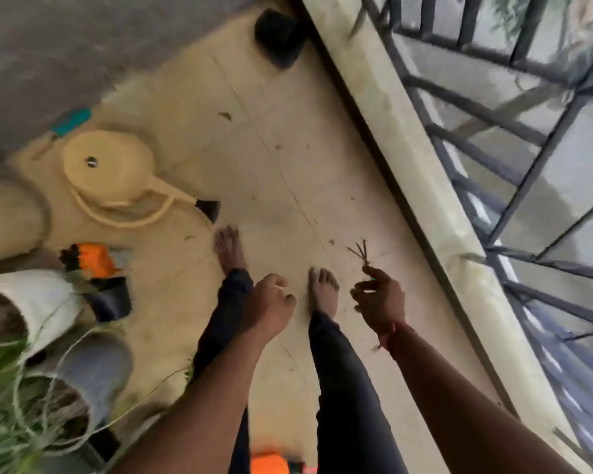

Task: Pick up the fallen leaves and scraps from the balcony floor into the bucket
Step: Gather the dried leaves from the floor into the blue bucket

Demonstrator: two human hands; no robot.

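Note:
My right hand pinches a small bunch of dry twigs above the balcony floor, near the low wall. My left hand hangs over my left leg with its fingers loosely curled and nothing in it. A dry leaf lies on the floor further ahead, with small scraps scattered along the tile joint. The cream bucket lies at the left, its handle down on the floor. My bare feet stand in the middle of the floor.
A black pot stands at the far end by the low wall, which carries a metal railing. White planters with green plants, a small black pot and an orange tool crowd the left side.

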